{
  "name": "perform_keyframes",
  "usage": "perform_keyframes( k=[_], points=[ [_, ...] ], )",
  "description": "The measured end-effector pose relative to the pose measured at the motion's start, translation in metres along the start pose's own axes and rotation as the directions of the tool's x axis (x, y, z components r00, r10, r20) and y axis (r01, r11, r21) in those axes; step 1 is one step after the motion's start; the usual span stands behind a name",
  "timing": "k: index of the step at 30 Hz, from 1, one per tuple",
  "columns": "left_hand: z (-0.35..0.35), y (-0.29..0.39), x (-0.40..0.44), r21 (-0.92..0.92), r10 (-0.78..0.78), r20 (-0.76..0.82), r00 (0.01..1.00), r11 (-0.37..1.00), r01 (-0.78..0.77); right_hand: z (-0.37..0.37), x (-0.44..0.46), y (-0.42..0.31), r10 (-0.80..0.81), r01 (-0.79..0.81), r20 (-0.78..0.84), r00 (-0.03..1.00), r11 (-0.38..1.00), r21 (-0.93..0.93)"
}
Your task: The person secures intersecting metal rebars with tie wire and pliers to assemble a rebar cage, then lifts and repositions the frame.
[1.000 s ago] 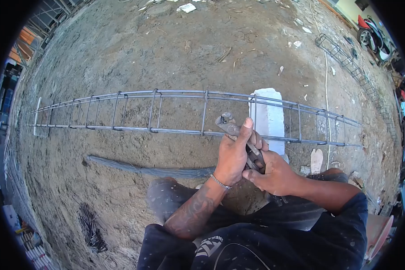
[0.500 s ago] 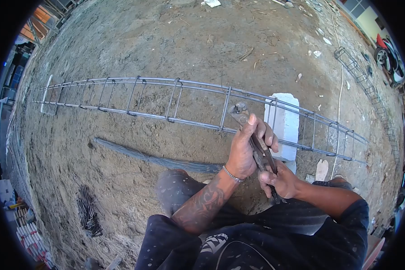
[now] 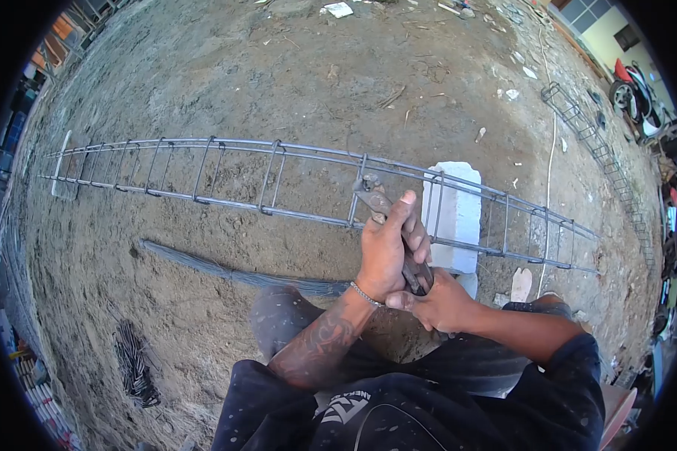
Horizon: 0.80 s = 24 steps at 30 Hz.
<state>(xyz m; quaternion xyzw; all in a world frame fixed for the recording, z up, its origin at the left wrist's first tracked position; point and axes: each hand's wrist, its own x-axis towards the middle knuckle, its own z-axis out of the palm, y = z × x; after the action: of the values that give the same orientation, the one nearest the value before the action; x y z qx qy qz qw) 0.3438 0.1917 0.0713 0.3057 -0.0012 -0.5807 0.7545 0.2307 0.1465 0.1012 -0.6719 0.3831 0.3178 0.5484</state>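
Note:
Both of my hands are on a pair of worn, dark pincers [image 3: 373,197], held at a slant. My left hand [image 3: 386,255] wraps the handles just below the jaws, its thumb lying along them. Lower down, my right hand [image 3: 442,302] closes round the handle ends, close beside the left. The pincers' head is over a stirrup of a long steel rebar cage [image 3: 277,144]; I cannot tell whether it touches. Between the jaws nothing can be made out clearly. A white block [image 3: 462,214] lies beneath the cage, right of my hands.
A bundle of straight tie wire [image 3: 248,278] lies on the dirt before my knees. Farther left is a dark bundle of short wires [image 3: 134,364]. Another rebar cage [image 3: 602,156] stretches along the right, near a parked motorbike [image 3: 639,98].
My hands and the pincers have shifted left along the cage, bringing the head closer to the stirrup. My right hand has come nearer the left. The whole view has shifted slightly.

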Motion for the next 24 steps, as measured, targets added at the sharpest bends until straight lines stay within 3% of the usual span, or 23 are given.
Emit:
perform_keyframes(
  k=[1, 2, 3, 4, 5, 6, 7, 9, 10, 12, 15, 17, 21, 24],
  points=[
    [0.0, 0.003, 0.001, 0.191, 0.113, -0.084, 0.99, 0.977, -0.096, 0.003, -0.006, 0.001, -0.312, 0.301, -0.301, 0.901, 0.95, -0.082],
    [-0.002, 0.005, 0.001, 0.383, 0.24, -0.141, 0.96, 0.908, -0.171, -0.005, -0.002, 0.003, -0.218, 0.195, -0.266, 0.939, 0.975, -0.11],
    [-0.01, 0.004, 0.001, 0.721, 0.558, -0.103, 0.823, 0.612, -0.325, -0.013, -0.003, 0.004, -0.201, 0.168, -0.32, 0.926, 0.977, -0.129],
    [-0.016, 0.009, 0.001, 0.922, 0.783, 0.075, 0.617, 0.18, -0.341, -0.021, -0.004, 0.006, -0.187, 0.139, -0.374, 0.909, 0.979, -0.15],
    [-0.022, 0.02, -0.002, 0.922, 0.831, 0.24, 0.502, -0.034, -0.385, -0.029, -0.002, 0.014, -0.173, 0.128, -0.379, 0.909, 0.982, -0.14],
    [-0.021, 0.036, -0.005, 0.881, 0.833, 0.405, 0.376, -0.246, -0.404, -0.036, 0.001, 0.025, -0.213, 0.1, -0.436, 0.875, 0.958, -0.267],
    [-0.02, 0.046, -0.007, 0.88, 0.828, 0.404, 0.389, -0.235, -0.413, -0.039, 0.001, 0.034, -0.257, 0.058, -0.483, 0.837, 0.92, -0.388],
    [-0.019, 0.059, -0.008, 0.748, 0.558, 0.662, 0.501, -0.453, -0.484, -0.034, -0.006, 0.041, -0.246, 0.069, -0.47, 0.847, 0.93, -0.361],
    [-0.02, 0.056, -0.006, 0.75, 0.559, 0.66, 0.502, -0.451, -0.484, -0.033, -0.007, 0.044, -0.253, 0.095, -0.451, 0.856, 0.934, -0.343],
    [-0.022, 0.046, -0.001, 0.748, 0.365, 0.641, 0.675, -0.492, -0.445, -0.033, -0.013, 0.045, -0.202, 0.048, -0.401, 0.894, 0.931, -0.362],
    [-0.027, 0.04, 0.005, 0.745, 0.363, 0.64, 0.678, -0.509, -0.431, -0.035, -0.019, 0.053, -0.134, -0.005, -0.403, 0.905, 0.945, -0.326],
    [-0.03, 0.035, 0.007, 0.725, 0.342, 0.655, 0.674, -0.536, -0.432, -0.036, -0.018, 0.068, -0.192, 0.027, -0.436, 0.879, 0.934, -0.356],
    [-0.032, 0.025, 0.013, 0.755, 0.322, 0.631, 0.706, -0.466, -0.462, -0.044, -0.028, 0.078, -0.129, -0.01, -0.419, 0.899, 0.949, -0.315],
    [-0.028, 0.023, 0.014, 0.749, 0.303, 0.633, 0.712, -0.473, -0.464, -0.048, -0.032, 0.086, -0.169, 0.059, -0.379, 0.91, 0.957, -0.286]
  ],
)
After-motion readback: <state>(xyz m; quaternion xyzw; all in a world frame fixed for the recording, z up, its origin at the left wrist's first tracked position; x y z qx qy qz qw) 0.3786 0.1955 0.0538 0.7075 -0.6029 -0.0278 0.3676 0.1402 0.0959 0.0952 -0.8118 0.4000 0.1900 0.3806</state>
